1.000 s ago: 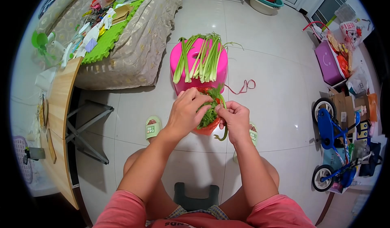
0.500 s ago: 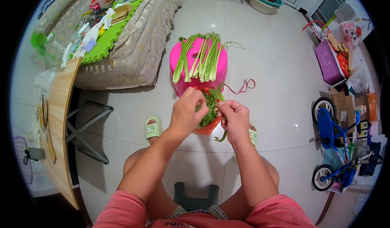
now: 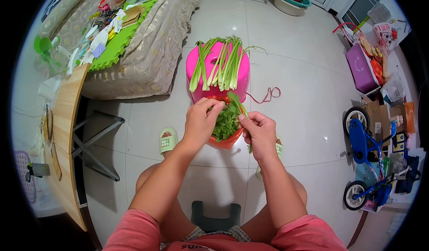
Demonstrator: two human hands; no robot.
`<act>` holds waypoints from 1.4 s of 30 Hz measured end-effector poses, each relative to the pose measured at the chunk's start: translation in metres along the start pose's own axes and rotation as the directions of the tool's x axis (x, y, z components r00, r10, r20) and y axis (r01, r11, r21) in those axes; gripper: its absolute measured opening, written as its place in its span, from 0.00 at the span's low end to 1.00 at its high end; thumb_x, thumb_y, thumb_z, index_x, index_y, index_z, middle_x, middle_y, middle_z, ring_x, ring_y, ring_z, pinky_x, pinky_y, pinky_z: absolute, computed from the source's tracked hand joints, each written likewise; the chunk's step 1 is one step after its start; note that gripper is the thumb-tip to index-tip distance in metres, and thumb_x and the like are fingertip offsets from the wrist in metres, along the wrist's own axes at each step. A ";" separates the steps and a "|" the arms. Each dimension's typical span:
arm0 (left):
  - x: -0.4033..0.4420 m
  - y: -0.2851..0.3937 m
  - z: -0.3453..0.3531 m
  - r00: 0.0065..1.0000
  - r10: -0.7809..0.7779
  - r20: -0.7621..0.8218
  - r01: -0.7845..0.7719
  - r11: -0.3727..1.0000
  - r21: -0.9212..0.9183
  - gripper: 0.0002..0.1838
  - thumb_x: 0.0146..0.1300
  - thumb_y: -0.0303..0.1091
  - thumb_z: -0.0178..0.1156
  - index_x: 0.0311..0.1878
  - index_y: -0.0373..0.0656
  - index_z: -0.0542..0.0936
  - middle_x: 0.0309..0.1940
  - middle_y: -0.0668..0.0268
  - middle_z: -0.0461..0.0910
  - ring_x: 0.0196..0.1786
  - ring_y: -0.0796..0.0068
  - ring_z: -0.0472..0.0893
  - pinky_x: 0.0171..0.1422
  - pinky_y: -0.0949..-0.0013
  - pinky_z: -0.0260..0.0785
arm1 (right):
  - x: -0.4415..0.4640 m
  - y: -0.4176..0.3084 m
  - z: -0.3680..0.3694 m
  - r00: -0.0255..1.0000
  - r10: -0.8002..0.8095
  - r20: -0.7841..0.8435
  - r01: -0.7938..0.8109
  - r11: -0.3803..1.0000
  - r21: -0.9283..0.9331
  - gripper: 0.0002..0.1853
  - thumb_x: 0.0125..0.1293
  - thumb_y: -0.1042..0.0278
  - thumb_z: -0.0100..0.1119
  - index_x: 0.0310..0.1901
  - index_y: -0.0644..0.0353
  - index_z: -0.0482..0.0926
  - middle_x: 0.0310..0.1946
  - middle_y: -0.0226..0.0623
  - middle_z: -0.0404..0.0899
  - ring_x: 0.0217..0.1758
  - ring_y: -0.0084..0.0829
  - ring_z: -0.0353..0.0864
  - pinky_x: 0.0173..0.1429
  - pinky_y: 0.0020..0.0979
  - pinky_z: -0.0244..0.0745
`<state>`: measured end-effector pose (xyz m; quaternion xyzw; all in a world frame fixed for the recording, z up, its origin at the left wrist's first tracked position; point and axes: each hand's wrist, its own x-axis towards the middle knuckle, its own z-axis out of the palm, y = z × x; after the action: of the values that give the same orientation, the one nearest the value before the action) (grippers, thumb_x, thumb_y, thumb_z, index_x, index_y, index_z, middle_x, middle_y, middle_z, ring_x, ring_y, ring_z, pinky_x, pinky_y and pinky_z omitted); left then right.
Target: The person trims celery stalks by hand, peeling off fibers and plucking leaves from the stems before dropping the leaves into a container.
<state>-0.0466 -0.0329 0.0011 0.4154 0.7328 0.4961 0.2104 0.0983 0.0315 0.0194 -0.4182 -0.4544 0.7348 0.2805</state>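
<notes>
My right hand [image 3: 259, 131] is closed around a leafy celery stalk [image 3: 242, 108], whose lower end pokes out below the fingers. My left hand [image 3: 200, 120] is pinched at the left of that stalk's leaves; whatever sits between its fingertips is too small to make out. Under both hands, a red plastic bag [image 3: 227, 142] stands open, holding a heap of green celery leaves [image 3: 225, 125]. Just beyond it, several trimmed-looking celery stalks [image 3: 229, 70] lie side by side on a pink plastic stool [image 3: 244, 72], pale ends toward me.
A red string [image 3: 268, 94] lies on the tiles right of the pink stool. To the left stand a cloth-covered bed [image 3: 143, 67] and a wooden folding table [image 3: 69, 117]. Over on the right are a blue balance bike [image 3: 362, 139] and a purple bin [image 3: 361, 67].
The right hand has shifted slightly right and down with the stalk, which now stands more upright. The left hand has moved a little left, exposing more leaves in the bag.
</notes>
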 end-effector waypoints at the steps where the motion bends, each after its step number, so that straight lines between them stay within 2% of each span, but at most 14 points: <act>1: 0.001 -0.003 0.001 0.995 -0.064 0.081 0.074 0.989 -0.128 0.07 0.57 0.31 0.61 0.34 0.37 0.79 0.30 0.66 0.78 0.30 0.77 0.77 0.36 0.74 0.69 | 0.000 0.000 0.000 1.000 0.000 0.000 0.000 1.000 0.000 0.06 0.59 0.70 0.60 0.29 0.63 0.76 0.19 0.27 0.74 0.15 0.12 0.66 0.17 0.16 0.59; 2: 0.000 -0.004 0.002 0.995 -0.064 0.081 0.074 0.989 -0.128 0.07 0.57 0.31 0.61 0.34 0.37 0.79 0.30 0.66 0.78 0.30 0.77 0.77 0.36 0.74 0.69 | 0.000 0.001 0.000 1.000 0.004 0.022 -0.004 1.000 -0.002 0.06 0.59 0.70 0.59 0.29 0.63 0.76 0.19 0.27 0.74 0.16 0.12 0.66 0.17 0.16 0.59; 4: -0.003 0.006 0.000 0.878 -0.200 0.435 0.435 0.712 -0.551 0.10 0.60 0.30 0.59 0.41 0.35 0.77 0.35 0.67 0.79 0.36 0.83 0.77 0.43 0.77 0.69 | 0.000 0.002 0.001 0.999 0.010 0.046 -0.009 1.000 -0.005 0.06 0.59 0.70 0.59 0.29 0.63 0.76 0.19 0.27 0.74 0.16 0.12 0.66 0.17 0.16 0.59; 11: -0.003 0.011 -0.004 0.876 -0.173 0.449 0.432 0.694 -0.576 0.11 0.59 0.28 0.59 0.45 0.35 0.76 0.37 0.65 0.79 0.39 0.82 0.78 0.46 0.77 0.70 | 0.001 0.005 0.003 0.998 -0.006 0.057 0.004 0.999 0.033 0.06 0.60 0.70 0.58 0.29 0.63 0.75 0.20 0.28 0.74 0.16 0.13 0.66 0.16 0.16 0.59; 17: -0.005 0.003 -0.003 0.913 -0.090 0.397 0.305 0.797 -0.521 0.08 0.58 0.26 0.58 0.41 0.37 0.77 0.31 0.68 0.79 0.32 0.84 0.77 0.37 0.77 0.70 | 0.002 0.006 0.004 0.999 -0.027 0.035 0.029 0.999 -0.035 0.06 0.60 0.71 0.57 0.29 0.63 0.75 0.19 0.28 0.74 0.16 0.13 0.67 0.16 0.16 0.59; 19: -0.004 0.008 -0.007 0.931 -0.089 0.354 0.185 0.951 -0.246 0.05 0.56 0.25 0.59 0.37 0.38 0.78 0.27 0.71 0.78 0.28 0.87 0.74 0.30 0.75 0.67 | 0.003 0.007 0.004 0.999 -0.042 0.035 0.044 0.997 -0.064 0.06 0.60 0.71 0.56 0.29 0.63 0.74 0.19 0.28 0.74 0.16 0.13 0.67 0.17 0.17 0.60; 20: -0.005 0.010 -0.007 0.931 -0.089 0.354 0.185 0.951 -0.246 0.05 0.56 0.25 0.59 0.37 0.38 0.78 0.27 0.71 0.78 0.28 0.87 0.74 0.30 0.75 0.67 | 0.003 0.009 0.004 0.996 -0.081 0.038 0.084 0.992 -0.097 0.06 0.60 0.72 0.57 0.29 0.64 0.74 0.19 0.27 0.74 0.17 0.13 0.67 0.19 0.17 0.61; 22: -0.007 0.013 -0.007 0.963 0.060 0.263 -0.043 0.997 -0.071 0.04 0.53 0.26 0.61 0.33 0.39 0.78 0.24 0.67 0.78 0.25 0.83 0.74 0.28 0.73 0.65 | 0.004 0.013 0.004 0.992 -0.119 0.043 0.124 0.984 -0.130 0.06 0.60 0.72 0.57 0.29 0.64 0.74 0.20 0.26 0.74 0.18 0.12 0.66 0.21 0.17 0.61; 25: -0.008 0.012 -0.005 0.961 0.222 0.167 -0.225 0.974 -0.004 0.06 0.50 0.27 0.62 0.32 0.39 0.77 0.23 0.62 0.77 0.24 0.74 0.75 0.29 0.71 0.66 | 0.005 0.016 0.003 0.983 -0.181 0.034 0.184 0.960 -0.212 0.05 0.59 0.74 0.57 0.28 0.66 0.74 0.20 0.24 0.73 0.20 0.10 0.65 0.23 0.17 0.61; 28: -0.008 0.011 -0.004 0.957 0.251 0.142 -0.257 0.966 0.027 0.07 0.48 0.28 0.62 0.32 0.39 0.77 0.24 0.59 0.76 0.25 0.65 0.75 0.31 0.69 0.67 | 0.005 0.017 0.004 0.977 -0.209 0.031 0.211 0.953 -0.216 0.05 0.59 0.75 0.57 0.28 0.66 0.75 0.19 0.23 0.72 0.21 0.10 0.63 0.24 0.17 0.59; 34: -0.010 0.011 0.000 0.955 0.275 0.107 -0.285 0.955 0.088 0.06 0.47 0.27 0.61 0.29 0.38 0.75 0.24 0.60 0.76 0.27 0.63 0.76 0.33 0.68 0.67 | 0.005 0.018 0.004 0.970 -0.238 0.054 0.243 0.925 -0.291 0.05 0.58 0.75 0.57 0.29 0.66 0.75 0.19 0.23 0.71 0.20 0.10 0.62 0.24 0.17 0.58; 37: -0.009 0.007 0.004 0.916 0.399 -0.024 -0.387 0.900 0.198 0.06 0.47 0.26 0.60 0.28 0.37 0.74 0.24 0.60 0.76 0.26 0.64 0.76 0.33 0.69 0.67 | 0.003 0.015 0.006 0.962 -0.269 0.054 0.273 0.917 -0.293 0.05 0.58 0.75 0.57 0.29 0.67 0.75 0.19 0.23 0.72 0.20 0.11 0.64 0.24 0.17 0.60; 39: -0.002 0.009 -0.005 0.970 0.222 -0.102 -0.209 0.970 0.125 0.05 0.47 0.26 0.60 0.27 0.37 0.75 0.25 0.60 0.77 0.26 0.67 0.76 0.33 0.70 0.67 | -0.002 0.008 0.006 0.975 -0.223 0.014 0.219 0.942 -0.253 0.05 0.59 0.75 0.57 0.29 0.68 0.75 0.20 0.25 0.74 0.22 0.11 0.68 0.26 0.17 0.63; 42: -0.002 0.012 -0.011 0.964 0.259 -0.063 -0.253 0.964 0.086 0.06 0.49 0.24 0.62 0.32 0.37 0.78 0.27 0.61 0.79 0.27 0.72 0.77 0.34 0.72 0.68 | 0.000 0.004 0.003 0.989 -0.147 0.007 0.146 0.970 -0.194 0.05 0.59 0.75 0.57 0.30 0.68 0.75 0.22 0.27 0.75 0.24 0.13 0.71 0.28 0.17 0.66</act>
<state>-0.0484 -0.0386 0.0165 0.4959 0.6987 0.5056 0.1012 0.0955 0.0279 0.0166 -0.4114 -0.5523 0.6630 0.2935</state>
